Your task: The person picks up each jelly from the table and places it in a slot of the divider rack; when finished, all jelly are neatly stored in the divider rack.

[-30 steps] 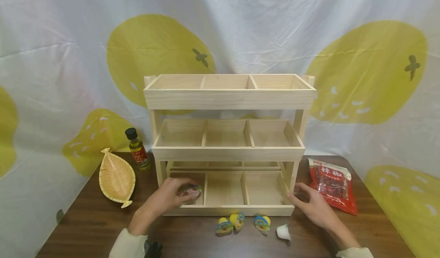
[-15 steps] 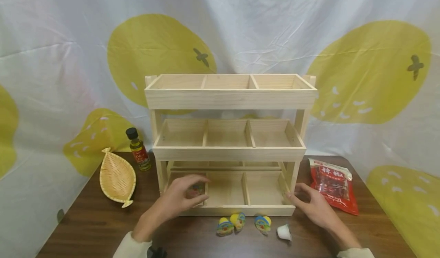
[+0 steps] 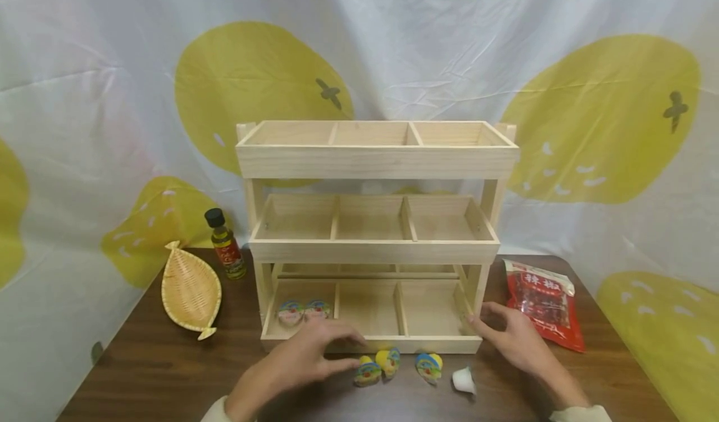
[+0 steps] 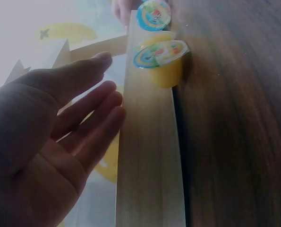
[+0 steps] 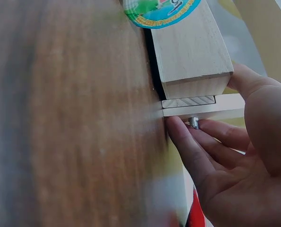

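Note:
A wooden three-tier rack (image 3: 373, 252) with divided compartments stands on the table. My right hand (image 3: 513, 341) grips its bottom tier at the right end; in the right wrist view the thumb lies at the box's corner (image 5: 194, 56) and the fingers on the outer side. My left hand (image 3: 306, 359), fingers apart and holding nothing, hovers at the rack's front edge beside a yellow jelly cup (image 3: 367, 372). Another yellow jelly cup (image 3: 388, 362) lies against that one, and a third jelly cup (image 3: 429, 367) is further right. Two lidded jelly cups (image 3: 290, 313) sit in the bottom left compartment.
A white cup (image 3: 464, 381) lies tipped on the table near my right hand. Left of the rack are a woven basket (image 3: 191, 291) and a black-capped bottle (image 3: 227, 247). A red bag of dried chilies (image 3: 545, 303) lies to the right. Patterned cloth (image 3: 427, 47) hangs behind.
My left hand has let go of a jelly cup in the bottom left compartment and moved right and toward the front, to the cups on the table. My right hand stays at the rack.

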`<move>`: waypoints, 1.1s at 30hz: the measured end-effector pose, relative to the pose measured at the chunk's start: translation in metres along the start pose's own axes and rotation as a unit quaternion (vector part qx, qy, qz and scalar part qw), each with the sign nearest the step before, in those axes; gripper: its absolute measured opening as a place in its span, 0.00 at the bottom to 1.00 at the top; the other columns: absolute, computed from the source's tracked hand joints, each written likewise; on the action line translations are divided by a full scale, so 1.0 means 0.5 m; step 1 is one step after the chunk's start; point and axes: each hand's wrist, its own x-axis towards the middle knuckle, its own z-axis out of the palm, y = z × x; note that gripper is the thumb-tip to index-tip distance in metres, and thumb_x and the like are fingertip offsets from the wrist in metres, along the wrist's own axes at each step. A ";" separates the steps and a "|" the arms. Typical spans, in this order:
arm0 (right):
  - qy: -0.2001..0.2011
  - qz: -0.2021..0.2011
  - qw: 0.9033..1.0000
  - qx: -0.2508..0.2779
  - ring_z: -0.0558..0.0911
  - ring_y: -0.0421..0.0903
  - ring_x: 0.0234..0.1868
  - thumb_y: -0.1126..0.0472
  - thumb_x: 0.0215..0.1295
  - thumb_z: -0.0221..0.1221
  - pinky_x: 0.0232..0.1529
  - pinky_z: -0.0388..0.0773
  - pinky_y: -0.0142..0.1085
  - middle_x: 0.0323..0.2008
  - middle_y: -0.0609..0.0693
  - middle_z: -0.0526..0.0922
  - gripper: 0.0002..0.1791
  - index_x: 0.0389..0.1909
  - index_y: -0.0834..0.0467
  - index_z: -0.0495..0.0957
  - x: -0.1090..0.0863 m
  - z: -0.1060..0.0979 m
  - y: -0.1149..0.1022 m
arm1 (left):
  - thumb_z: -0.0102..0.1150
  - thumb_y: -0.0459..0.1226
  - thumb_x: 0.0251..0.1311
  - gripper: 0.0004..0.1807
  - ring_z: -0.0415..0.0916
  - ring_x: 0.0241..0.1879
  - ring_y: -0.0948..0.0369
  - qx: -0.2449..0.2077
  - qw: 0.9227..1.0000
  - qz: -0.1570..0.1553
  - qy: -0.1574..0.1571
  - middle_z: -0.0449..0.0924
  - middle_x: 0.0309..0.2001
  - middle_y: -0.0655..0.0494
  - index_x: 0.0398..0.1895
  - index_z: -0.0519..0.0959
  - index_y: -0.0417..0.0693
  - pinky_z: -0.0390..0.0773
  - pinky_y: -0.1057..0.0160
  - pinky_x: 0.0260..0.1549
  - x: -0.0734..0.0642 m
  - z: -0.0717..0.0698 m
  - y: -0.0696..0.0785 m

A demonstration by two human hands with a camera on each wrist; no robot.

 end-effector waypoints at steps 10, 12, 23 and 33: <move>-0.014 0.021 1.000 -0.009 0.87 0.54 0.59 0.38 0.76 0.64 0.62 0.82 0.59 0.51 0.51 0.92 0.26 0.56 0.56 0.88 0.004 -0.005 0.000 | 0.73 0.35 0.68 0.16 0.87 0.58 0.63 0.004 0.997 -0.053 -0.063 0.91 0.57 0.57 0.58 0.88 0.46 0.84 0.65 0.62 -0.003 0.007 0.012; -0.013 0.023 1.000 -0.006 0.86 0.54 0.60 0.38 0.75 0.64 0.62 0.81 0.59 0.51 0.51 0.92 0.26 0.56 0.56 0.88 0.004 -0.005 -0.001 | 0.72 0.34 0.68 0.17 0.87 0.58 0.64 0.002 0.996 -0.054 -0.074 0.91 0.57 0.57 0.59 0.88 0.46 0.84 0.66 0.62 -0.002 0.008 0.013; -0.009 0.024 1.000 0.000 0.86 0.55 0.60 0.39 0.75 0.65 0.63 0.81 0.59 0.51 0.51 0.92 0.27 0.57 0.58 0.87 0.004 -0.003 0.003 | 0.70 0.32 0.70 0.16 0.87 0.54 0.68 -0.004 0.995 -0.050 -0.081 0.92 0.56 0.58 0.59 0.88 0.48 0.84 0.71 0.58 -0.003 0.023 0.010; -0.013 0.026 1.000 0.002 0.87 0.53 0.58 0.39 0.75 0.65 0.60 0.82 0.56 0.49 0.49 0.92 0.25 0.55 0.55 0.87 0.002 -0.004 0.001 | 0.66 0.33 0.73 0.15 0.85 0.55 0.71 -0.010 0.995 -0.050 -0.090 0.91 0.57 0.60 0.60 0.88 0.50 0.84 0.73 0.56 -0.006 0.042 0.007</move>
